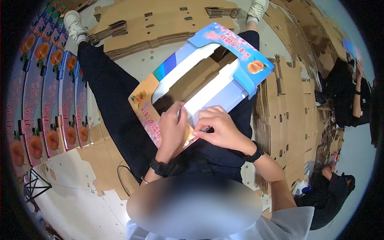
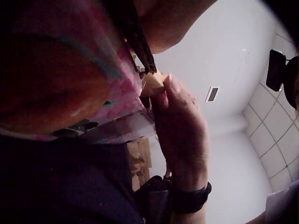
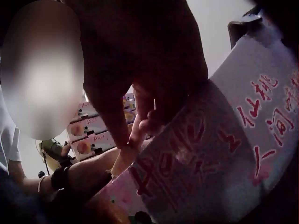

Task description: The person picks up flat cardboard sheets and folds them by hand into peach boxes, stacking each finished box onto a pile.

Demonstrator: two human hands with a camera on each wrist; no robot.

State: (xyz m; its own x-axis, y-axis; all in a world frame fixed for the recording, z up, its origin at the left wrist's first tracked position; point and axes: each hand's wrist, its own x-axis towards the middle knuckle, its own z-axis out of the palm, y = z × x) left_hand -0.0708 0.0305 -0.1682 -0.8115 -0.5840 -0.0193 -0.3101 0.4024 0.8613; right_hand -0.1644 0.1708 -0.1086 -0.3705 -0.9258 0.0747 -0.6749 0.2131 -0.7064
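Observation:
A colourful printed carton [image 1: 160, 70] with peach pictures and a wide cut-out opening lies tilted across the person's lap. My left hand [image 1: 173, 127] grips its near wall, fingers over the edge at the opening. Beside it, my right hand [image 1: 219, 129] pinches a small tan cardboard flap at the near corner, thumb against fingertips. The left wrist view shows this right hand [image 2: 182, 130] from the side, its fingertips on the flap [image 2: 152, 85]. Red lettering runs along the carton's side [image 3: 219, 154] in the right wrist view, where the right hand [image 3: 149, 60] is dark.
Printed cartons [image 1: 50, 104] stand in a row at the left. Flattened cardboard stacks [image 1: 154, 24] lie ahead, with more stacks [image 1: 288, 120] on the right. Two people in dark clothes, one farther up [image 1: 340, 96] and one lower [image 1: 324, 200], are at the right.

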